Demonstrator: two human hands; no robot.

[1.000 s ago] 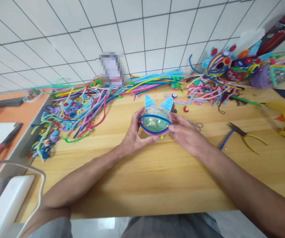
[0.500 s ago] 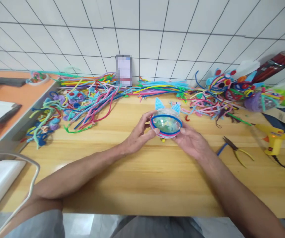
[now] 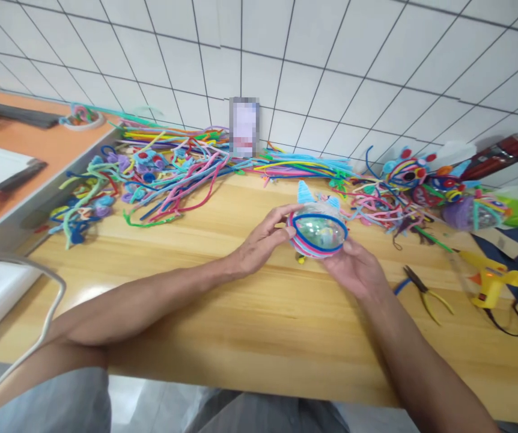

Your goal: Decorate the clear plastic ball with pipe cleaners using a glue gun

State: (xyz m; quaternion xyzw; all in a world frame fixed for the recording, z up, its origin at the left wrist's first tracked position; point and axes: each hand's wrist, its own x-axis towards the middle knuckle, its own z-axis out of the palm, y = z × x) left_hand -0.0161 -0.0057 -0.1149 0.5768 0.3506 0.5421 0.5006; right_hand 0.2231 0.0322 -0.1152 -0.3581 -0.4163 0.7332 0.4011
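I'm gripping the clear ball (image 3: 321,233) between both hands over the middle of the table: my left hand (image 3: 265,240) is closing fingers and thumb on its left side, and my right hand (image 3: 356,264) is holding its lower right. A blue loop is ringing the ball's front, and a light blue ear (image 3: 304,192) is standing on top; I'm not seeing the second ear well, as it looks foreshortened or blurred.

My widest room is lying on the near side, with the wooden tabletop (image 3: 250,337) running between my forearms to its near edge. To the right, the pliers (image 3: 422,290) are lying beyond my right wrist, with the yellow glue gun (image 3: 491,282) farther right. On the far side, pipe cleaners (image 3: 304,167) are lining the wall (image 3: 322,66), and a phone (image 3: 244,127) is standing among them. The tangled heap (image 3: 178,186) is crowding the far left, decorated figures (image 3: 407,173) are filling the far right, and a white cable (image 3: 56,300) is crossing over my left forearm.
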